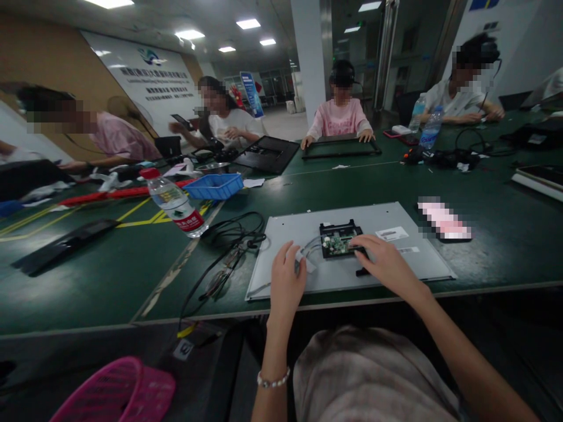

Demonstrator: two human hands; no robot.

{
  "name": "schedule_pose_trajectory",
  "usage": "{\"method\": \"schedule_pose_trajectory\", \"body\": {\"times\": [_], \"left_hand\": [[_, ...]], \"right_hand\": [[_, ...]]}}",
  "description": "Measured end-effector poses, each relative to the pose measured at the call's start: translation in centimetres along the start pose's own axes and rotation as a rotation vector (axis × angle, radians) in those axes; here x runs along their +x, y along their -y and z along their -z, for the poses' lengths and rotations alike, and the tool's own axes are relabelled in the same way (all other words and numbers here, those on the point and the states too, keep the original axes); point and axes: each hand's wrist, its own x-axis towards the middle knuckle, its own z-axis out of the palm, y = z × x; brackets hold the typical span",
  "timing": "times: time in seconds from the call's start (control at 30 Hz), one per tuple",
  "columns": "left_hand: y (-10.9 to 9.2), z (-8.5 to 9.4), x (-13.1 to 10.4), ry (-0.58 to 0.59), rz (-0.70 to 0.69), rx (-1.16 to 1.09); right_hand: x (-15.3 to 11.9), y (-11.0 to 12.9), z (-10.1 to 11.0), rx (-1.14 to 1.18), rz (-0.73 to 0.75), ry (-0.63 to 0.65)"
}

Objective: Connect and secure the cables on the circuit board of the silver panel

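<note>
A flat grey display panel (334,278) lies back side up on the table edge in front of me. Near its middle sits a black bracket (341,228) with a green circuit board (338,245) in it. Grey cables (313,241) run leftward from the board. My left hand (287,278) is over the panel's left part, its curled fingers and thumb around a cable with a white tab (308,265). At the board's right edge, my right hand (385,261) has its fingers and thumb closed on the board; the exact contact is partly hidden by the fingers.
Black cables (233,240) and a water bottle (176,205) stand left of the panel, with a blue tray (215,186) behind. A phone (444,220) lies to the right. Several people sit across the table; one touches a black frame (341,153). A pink basket (127,392) is below.
</note>
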Motion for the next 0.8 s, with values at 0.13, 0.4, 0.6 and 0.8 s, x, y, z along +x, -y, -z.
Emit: {"method": "schedule_pose_trajectory", "body": {"times": [0.13, 0.4, 0.6, 0.8], "left_hand": [[-0.7, 1.2, -0.5, 0.052, -0.142, 0.052], [-1.4, 1.7, -0.5, 0.289, -0.211, 0.256], [-1.4, 1.5, 0.3, 0.252, -0.22, 0.325], [0.0, 3.0, 1.4, 0.0, -0.217, 0.348]], "right_hand": [[0.2, -4.0, 1.0, -0.097, -0.069, 0.045], [0.2, -5.8, 0.6, -0.16, -0.026, 0.129], [0.3, -5.5, 0.5, -0.351, -0.044, 0.123], [-0.9, -6.2, 2.1, -0.522, -0.103, -0.051]]}}
